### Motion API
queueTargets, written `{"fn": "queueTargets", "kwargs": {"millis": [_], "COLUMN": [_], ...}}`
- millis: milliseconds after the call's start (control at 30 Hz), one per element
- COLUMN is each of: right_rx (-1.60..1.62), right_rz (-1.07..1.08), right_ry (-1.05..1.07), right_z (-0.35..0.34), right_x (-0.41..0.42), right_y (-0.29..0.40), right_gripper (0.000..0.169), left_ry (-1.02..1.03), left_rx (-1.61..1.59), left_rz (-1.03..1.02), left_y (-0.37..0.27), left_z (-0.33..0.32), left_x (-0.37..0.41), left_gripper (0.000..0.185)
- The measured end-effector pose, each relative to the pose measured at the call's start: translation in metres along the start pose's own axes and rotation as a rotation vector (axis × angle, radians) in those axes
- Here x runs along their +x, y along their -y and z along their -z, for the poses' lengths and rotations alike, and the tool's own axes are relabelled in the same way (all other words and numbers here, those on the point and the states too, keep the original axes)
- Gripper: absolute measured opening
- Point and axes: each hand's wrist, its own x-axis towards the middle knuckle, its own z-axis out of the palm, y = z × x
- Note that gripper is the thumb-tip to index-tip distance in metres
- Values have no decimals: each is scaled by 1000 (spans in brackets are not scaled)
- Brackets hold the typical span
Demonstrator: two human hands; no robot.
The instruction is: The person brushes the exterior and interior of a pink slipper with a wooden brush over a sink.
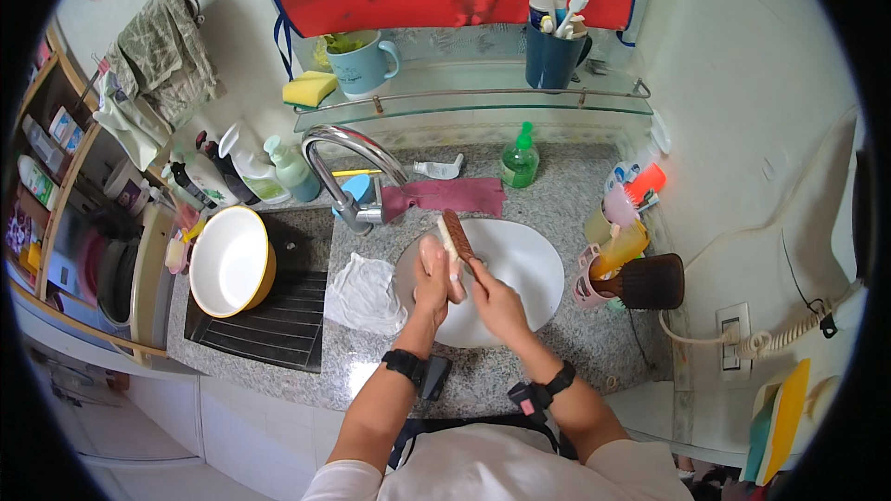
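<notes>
Over the white oval washbasin (536,278), my left hand (430,296) grips a small pinkish item (432,255), perhaps a shoe; my fingers partly hide it. My right hand (498,306) is closed around the handle of a brown scrubbing brush (458,235). The brush's pale bristles face left and lie against or very close to the pinkish item. Left of the basin, a crumpled wet white cloth (369,294) rests on the granite counter (487,381). Behind the basin stands a chrome gooseneck faucet (355,136), with a dark red cloth (456,196) beside its base.
A white basin with a yellow outside (233,261) sits at the black ribbed sink (268,341) on the left. Several bottles (243,163) line the wall. A green pump bottle (520,160) stands behind. Right are a pink holder (588,278) and a hairbrush (647,282). Above runs a glass shelf (473,101).
</notes>
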Motion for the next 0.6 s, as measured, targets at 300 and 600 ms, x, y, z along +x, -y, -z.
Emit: {"fn": "queueTargets", "kwargs": {"millis": [300,600], "right_rx": [426,606], "right_rz": [-77,-369], "right_ry": [53,159], "right_z": [-9,22], "right_x": [-23,-9], "right_y": [-38,-33], "right_gripper": [46,40], "left_ry": [162,254], "left_rx": [27,-336], "left_rz": [143,442], "left_y": [-11,-35], "left_z": [17,28], "left_x": [-3,-14], "left_gripper": [61,61]}}
